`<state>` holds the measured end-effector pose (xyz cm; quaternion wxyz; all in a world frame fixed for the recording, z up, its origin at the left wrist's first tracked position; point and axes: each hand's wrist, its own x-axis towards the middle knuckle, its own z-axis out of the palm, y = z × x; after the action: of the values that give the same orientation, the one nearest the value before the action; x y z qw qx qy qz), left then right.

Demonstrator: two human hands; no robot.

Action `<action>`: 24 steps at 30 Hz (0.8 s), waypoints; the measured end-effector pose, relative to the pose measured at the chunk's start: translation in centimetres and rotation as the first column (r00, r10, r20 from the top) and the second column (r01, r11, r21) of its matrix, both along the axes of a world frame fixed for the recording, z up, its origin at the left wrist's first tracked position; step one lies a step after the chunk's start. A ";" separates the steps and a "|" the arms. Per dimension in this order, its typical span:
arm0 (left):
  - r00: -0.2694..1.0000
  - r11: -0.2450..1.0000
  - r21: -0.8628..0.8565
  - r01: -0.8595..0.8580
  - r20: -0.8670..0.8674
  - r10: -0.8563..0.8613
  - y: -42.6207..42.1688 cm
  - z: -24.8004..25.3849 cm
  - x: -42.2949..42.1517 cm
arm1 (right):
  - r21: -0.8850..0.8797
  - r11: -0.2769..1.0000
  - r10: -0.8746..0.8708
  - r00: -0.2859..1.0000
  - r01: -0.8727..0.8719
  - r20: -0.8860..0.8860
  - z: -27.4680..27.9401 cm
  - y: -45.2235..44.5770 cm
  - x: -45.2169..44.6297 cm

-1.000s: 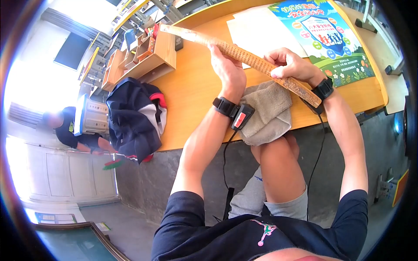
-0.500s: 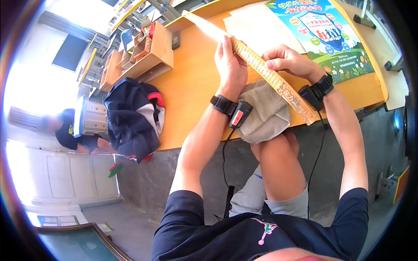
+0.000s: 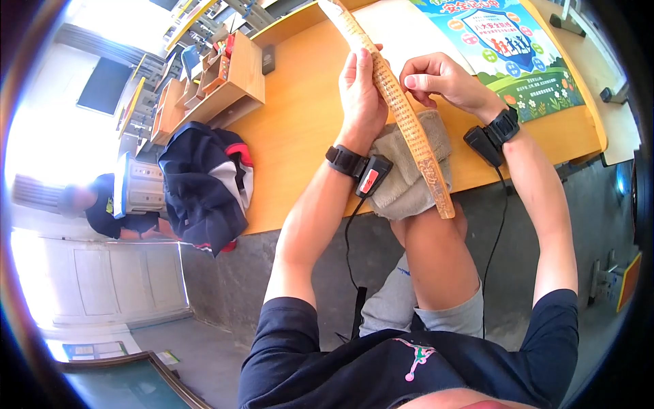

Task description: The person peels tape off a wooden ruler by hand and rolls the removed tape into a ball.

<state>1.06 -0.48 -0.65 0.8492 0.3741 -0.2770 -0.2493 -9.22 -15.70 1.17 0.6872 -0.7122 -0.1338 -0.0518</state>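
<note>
Head camera shows the left hand (image 3: 363,102) grasping a long, carved strip (image 3: 410,126), its thumb lying along the near face. The strip slants from about eleven o'clock down to five o'clock, its lower end reaching past the edge of the counter (image 3: 293,136). The right hand (image 3: 449,85) is released, its fingers loosely curled just beside the strip at three o'clock; whether a fingertip brushes it cannot be told. A folded towel (image 3: 402,184) lies beneath the strip at six o'clock. White paper (image 3: 426,31) and a colourful poster (image 3: 507,65) lie toward one and two o'clock, while a wooden organizer (image 3: 246,78) stands at ten o'clock, near a dark jacket (image 3: 197,184).
</note>
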 end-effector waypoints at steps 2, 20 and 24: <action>1.000 1.000 0.010 0.000 0.020 0.000 0.0 -0.1 0.0 | -0.025 1.000 -0.011 1.000 0.011 0.000 -0.2 -0.2 0.2; 0.950 0.952 0.147 -0.267 0.204 0.235 0.0 -0.2 0.2 | -0.199 0.968 -0.158 0.987 0.153 -0.009 0.3 -0.1 -0.1; 0.940 0.942 0.171 -0.289 0.236 0.246 0.0 -0.1 0.0 | -0.225 0.965 -0.118 0.990 0.133 0.080 -0.5 -0.4 0.5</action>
<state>1.09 -0.51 -0.74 0.7984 0.5174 -0.2850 -0.1170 -8.76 -16.11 0.70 0.5907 -0.7918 -0.1161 -0.1030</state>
